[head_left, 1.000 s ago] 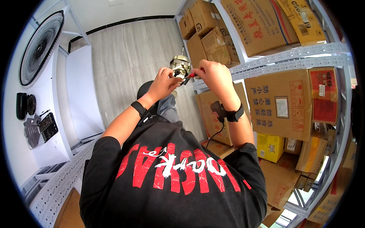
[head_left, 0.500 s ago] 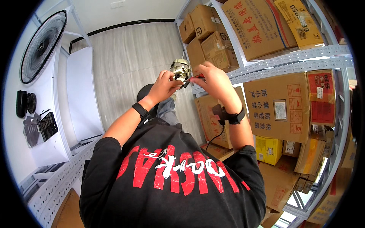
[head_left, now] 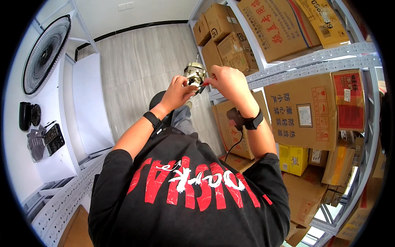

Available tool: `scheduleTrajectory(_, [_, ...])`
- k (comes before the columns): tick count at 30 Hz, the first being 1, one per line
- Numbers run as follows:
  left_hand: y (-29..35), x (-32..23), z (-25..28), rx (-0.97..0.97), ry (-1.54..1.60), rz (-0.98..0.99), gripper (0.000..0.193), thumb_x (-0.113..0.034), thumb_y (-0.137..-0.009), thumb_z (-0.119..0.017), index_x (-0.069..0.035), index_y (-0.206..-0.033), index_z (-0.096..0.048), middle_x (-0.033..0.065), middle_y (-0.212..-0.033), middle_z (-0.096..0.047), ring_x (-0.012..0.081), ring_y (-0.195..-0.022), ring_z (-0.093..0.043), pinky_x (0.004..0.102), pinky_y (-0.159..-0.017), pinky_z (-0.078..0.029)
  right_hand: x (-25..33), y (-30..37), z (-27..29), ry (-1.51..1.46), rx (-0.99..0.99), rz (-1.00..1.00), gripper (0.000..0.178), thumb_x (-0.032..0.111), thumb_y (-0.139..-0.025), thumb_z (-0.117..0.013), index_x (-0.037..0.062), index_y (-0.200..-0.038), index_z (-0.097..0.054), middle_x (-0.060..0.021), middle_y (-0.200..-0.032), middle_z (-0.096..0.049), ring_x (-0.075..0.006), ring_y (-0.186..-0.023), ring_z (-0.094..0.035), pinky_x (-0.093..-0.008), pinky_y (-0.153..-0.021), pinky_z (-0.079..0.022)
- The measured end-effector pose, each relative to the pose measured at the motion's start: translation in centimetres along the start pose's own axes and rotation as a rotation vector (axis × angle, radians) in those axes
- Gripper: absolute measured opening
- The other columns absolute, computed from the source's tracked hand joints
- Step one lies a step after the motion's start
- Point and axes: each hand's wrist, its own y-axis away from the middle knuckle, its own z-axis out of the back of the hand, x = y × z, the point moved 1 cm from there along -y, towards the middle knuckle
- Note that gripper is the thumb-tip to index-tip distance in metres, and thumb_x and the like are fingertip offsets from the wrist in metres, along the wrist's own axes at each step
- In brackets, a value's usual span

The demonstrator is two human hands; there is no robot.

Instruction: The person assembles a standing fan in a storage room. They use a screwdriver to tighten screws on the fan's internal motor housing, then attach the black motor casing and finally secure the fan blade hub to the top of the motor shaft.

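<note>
A fan motor [head_left: 194, 71] with a metallic, cream-gold housing stands upright ahead of me. My left hand [head_left: 177, 92] is closed around its near left side, thumb and fingers pressed on a part there. On its right side, my right hand [head_left: 227, 80] is closed with bent fingers on a slim red-handled tool [head_left: 206, 84]. The tool looks like a screwdriver, and only a bit of red shows beside the fingertips; its tip is hard to make out. A dark piece sits on the motor's lower right, partly covered by the hands.
A black round fan grille [head_left: 47, 55] leans on the white table [head_left: 49, 173] at left. A black case [head_left: 25, 116], a grey cloth or glove [head_left: 37, 143] and a black bit set [head_left: 54, 139] lie below it. Shelves with cardboard boxes [head_left: 302, 113] and a yellow box [head_left: 293, 159] line the right.
My right hand has shifted slightly and turned, and less of the red tool shows now. The left hand keeps its place on the motor.
</note>
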Motion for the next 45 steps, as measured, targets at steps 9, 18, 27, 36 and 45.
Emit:
scheduleTrajectory(9, [0.1,-0.3,-0.1,-0.012,-0.006,-0.005,0.028,-0.016,-0.082,-0.077,-0.023,-0.11,-0.074,0.0061,-0.102,-0.044,0.0286,-0.1,-0.044,0.0385,-0.089,-0.044,-0.6,-0.6,-1.4,-0.168,-0.068,0.177,0.02,0.025,-0.086,-0.07,0.0056,-0.086,-0.064,-0.0153,-0.081,-0.063,-0.0389,-0.07,-0.065,-0.0482,-0.065,-0.053])
scheduleTrajectory(18, [0.1,0.0,-0.1,-0.013,-0.039,0.001,0.026,-0.017,-0.082,-0.077,-0.022,-0.108,-0.075,0.006,-0.102,-0.044,0.0285,-0.1,-0.044,0.0387,-0.091,-0.044,-0.4,0.1,0.3,-0.354,-0.06,0.27,0.012,0.017,-0.088,-0.068,0.0055,-0.092,-0.064,-0.0127,-0.084,-0.063,-0.0374,-0.08,-0.065,-0.0451,-0.07,-0.052])
scheduleTrajectory(27, [0.0,0.1,-0.3,0.012,-0.043,0.021,0.026,-0.019,-0.083,-0.077,-0.021,-0.109,-0.074,0.0063,-0.101,-0.045,0.0281,-0.1,-0.044,0.0372,-0.088,-0.044,-0.2,-0.3,-0.2,0.041,0.084,-0.087,0.016,0.018,-0.087,-0.069,0.003,-0.083,-0.064,-0.0131,-0.084,-0.063,-0.0352,-0.08,-0.066,-0.0444,-0.07,-0.053])
scheduleTrajectory(36, [0.1,-0.1,-0.2,0.003,-0.026,0.034,0.027,-0.017,-0.083,-0.077,-0.021,-0.109,-0.074,0.006,-0.101,-0.045,0.0274,-0.1,-0.045,0.0371,-0.089,-0.044,-0.5,-0.2,-0.9,-0.155,-0.013,0.177,0.016,0.019,-0.086,-0.071,0.0054,-0.091,-0.065,-0.0128,-0.084,-0.061,-0.0364,-0.077,-0.066,-0.0455,-0.068,-0.053])
scheduleTrajectory(45, [0.0,0.1,0.1,0.001,-0.02,0.01,0.027,-0.018,-0.082,-0.077,-0.021,-0.109,-0.074,0.006,-0.1,-0.045,0.0282,-0.1,-0.044,0.0387,-0.091,-0.043,-0.6,-0.2,0.3,-0.291,-0.025,0.252,0.02,0.011,-0.085,-0.069,0.0065,-0.103,-0.064,-0.0119,-0.089,-0.063,-0.0354,-0.082,-0.067,-0.0446,-0.071,-0.053])
